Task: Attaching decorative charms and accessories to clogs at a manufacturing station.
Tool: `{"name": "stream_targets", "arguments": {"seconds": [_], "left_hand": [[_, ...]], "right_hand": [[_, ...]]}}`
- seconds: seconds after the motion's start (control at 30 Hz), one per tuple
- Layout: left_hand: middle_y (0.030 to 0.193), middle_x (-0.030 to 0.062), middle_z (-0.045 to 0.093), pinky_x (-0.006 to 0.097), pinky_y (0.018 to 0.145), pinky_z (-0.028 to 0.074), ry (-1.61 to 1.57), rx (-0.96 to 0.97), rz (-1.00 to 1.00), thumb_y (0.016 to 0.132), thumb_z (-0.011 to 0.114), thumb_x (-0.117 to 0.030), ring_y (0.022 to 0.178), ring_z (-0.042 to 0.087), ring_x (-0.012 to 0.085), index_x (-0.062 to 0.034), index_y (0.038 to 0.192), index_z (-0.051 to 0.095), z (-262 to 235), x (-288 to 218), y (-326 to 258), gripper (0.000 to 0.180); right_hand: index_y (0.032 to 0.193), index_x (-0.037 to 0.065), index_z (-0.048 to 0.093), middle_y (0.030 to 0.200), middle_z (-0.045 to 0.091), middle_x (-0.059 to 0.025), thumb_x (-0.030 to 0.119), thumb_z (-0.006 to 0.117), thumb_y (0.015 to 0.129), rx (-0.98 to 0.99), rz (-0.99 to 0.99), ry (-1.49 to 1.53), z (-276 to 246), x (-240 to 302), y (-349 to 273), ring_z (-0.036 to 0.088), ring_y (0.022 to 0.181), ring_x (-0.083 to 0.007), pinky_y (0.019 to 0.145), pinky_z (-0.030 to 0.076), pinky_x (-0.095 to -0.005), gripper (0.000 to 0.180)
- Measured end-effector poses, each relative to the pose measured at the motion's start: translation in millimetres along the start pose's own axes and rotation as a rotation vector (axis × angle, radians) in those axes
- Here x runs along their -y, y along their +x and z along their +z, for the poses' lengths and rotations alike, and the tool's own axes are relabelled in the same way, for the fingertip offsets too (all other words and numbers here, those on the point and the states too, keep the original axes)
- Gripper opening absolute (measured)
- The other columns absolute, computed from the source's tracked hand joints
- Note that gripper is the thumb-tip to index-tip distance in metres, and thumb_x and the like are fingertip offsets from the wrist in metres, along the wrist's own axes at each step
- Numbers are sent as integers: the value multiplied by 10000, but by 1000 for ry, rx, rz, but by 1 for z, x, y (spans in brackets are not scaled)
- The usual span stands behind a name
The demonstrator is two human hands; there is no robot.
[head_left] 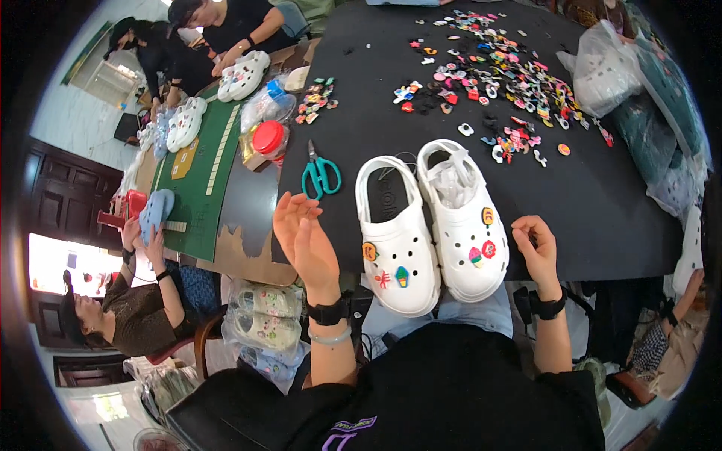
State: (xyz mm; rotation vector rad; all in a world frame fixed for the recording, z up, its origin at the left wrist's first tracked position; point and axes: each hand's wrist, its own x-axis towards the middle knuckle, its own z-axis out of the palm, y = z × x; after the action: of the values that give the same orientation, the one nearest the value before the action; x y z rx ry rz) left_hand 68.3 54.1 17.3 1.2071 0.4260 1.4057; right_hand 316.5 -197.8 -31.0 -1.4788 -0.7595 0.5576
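A pair of white clogs, the left clog [402, 248] and the right clog [470, 240], lies side by side at the table's near edge, heels away from me. Small colourful charms sit on both uppers: a green-and-blue one [402, 276] on the left clog, a round red one [489, 249] on the right. Crumpled clear plastic [453, 180] fills the right clog's opening. My left hand [307, 244] is raised left of the clogs, open and empty, fingers spread. Beside the right clog, my right hand [537, 248] has loosely bent fingers apart from the thumb, nothing visible in it.
Teal-handled scissors [321, 177] lie beyond my left hand, near a red-lidded jar [269, 138]. Loose charms [519, 83] cover the black table's [602, 203] far part. Bagged goods [605, 71] crowd the right edge. At left, co-workers handle clogs around a green mat [197, 188].
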Motion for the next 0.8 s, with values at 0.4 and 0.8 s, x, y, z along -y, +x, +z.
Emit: {"name": "stream_targets", "arguments": {"seconds": [0.4, 0.8], "left_hand": [[953, 133, 577, 352, 850, 398, 11, 4, -37, 896, 517, -167, 917, 524, 228, 25, 1055, 551, -114, -18, -47, 251], [881, 54, 605, 248, 785, 432, 52, -235, -177, 889, 553, -49, 844, 562, 126, 17, 1007, 596, -179, -3, -121, 142]], "right_hand": [[1066, 31, 547, 729, 396, 52, 34, 486, 952, 18, 69, 269, -14, -11, 7, 293, 553, -18, 493, 242, -185, 129], [1142, 33, 528, 668, 326, 64, 184, 458, 994, 42, 248, 241, -2, 5, 8, 234, 524, -12, 458, 203, -180, 223]]}}
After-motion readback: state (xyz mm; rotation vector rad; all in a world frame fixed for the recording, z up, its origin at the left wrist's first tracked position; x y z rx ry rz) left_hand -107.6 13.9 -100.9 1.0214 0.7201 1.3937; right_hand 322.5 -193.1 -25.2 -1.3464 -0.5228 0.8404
